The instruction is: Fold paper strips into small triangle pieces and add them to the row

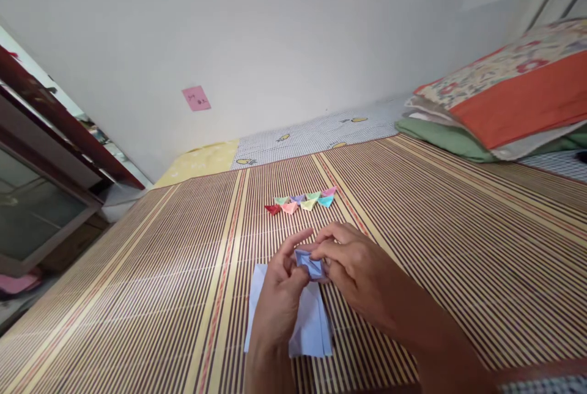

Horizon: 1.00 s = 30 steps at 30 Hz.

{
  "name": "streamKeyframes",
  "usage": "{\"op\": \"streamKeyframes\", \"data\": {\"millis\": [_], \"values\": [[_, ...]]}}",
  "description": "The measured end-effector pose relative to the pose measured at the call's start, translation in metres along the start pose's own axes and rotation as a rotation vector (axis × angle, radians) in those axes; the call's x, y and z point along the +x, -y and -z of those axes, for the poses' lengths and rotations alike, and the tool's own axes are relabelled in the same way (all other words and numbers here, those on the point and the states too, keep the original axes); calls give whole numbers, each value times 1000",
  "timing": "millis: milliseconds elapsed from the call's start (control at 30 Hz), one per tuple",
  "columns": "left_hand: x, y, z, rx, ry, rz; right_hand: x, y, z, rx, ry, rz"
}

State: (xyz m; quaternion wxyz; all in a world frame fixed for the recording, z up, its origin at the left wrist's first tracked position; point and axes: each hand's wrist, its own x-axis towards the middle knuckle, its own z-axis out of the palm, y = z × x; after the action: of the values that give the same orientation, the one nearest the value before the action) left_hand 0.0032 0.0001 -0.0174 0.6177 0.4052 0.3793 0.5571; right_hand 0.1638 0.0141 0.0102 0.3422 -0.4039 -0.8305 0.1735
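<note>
Between my two hands is a small piece of folded blue paper (314,265), partly opened like a little box. My left hand (284,278) grips its left side, the thumb against the near edge. My right hand (351,259) pinches it from the right, with fingers at its inner folds. Fingertips cover some of the paper's edges. Beneath my hands lies a light blue sheet stack (312,330) on the striped mat (183,296). Farther off, several small folded paper pieces (308,204) in different colours sit close together in two rows.
A pillow (518,88) with floral and orange fabric rests on green bedding (444,137) at the right. Behind the mat runs a white wall (293,33) bearing a pink note (196,98). A glass-fronted cabinet (36,204) stands at the left, beyond the bed edge.
</note>
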Motion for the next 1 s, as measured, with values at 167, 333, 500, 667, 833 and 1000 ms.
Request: {"op": "streamKeyframes", "data": {"millis": [167,333,500,667,833,1000], "values": [[-1,0,1,87,-1,-33,2,0,1,53,37,0],[-2,-1,0,112,-30,-33,2,0,1,39,61,33],[-1,-2,-3,213,-32,-99,2,2,1,32,31,-25],[-1,1,-5,349,9,-143,3,-1,3,90,44,-55],[-1,6,-4,429,44,-138,1,-7,2,110,54,-101],[-2,7,-5,448,45,-119,-1,-7,0,9,51,-91]]}}
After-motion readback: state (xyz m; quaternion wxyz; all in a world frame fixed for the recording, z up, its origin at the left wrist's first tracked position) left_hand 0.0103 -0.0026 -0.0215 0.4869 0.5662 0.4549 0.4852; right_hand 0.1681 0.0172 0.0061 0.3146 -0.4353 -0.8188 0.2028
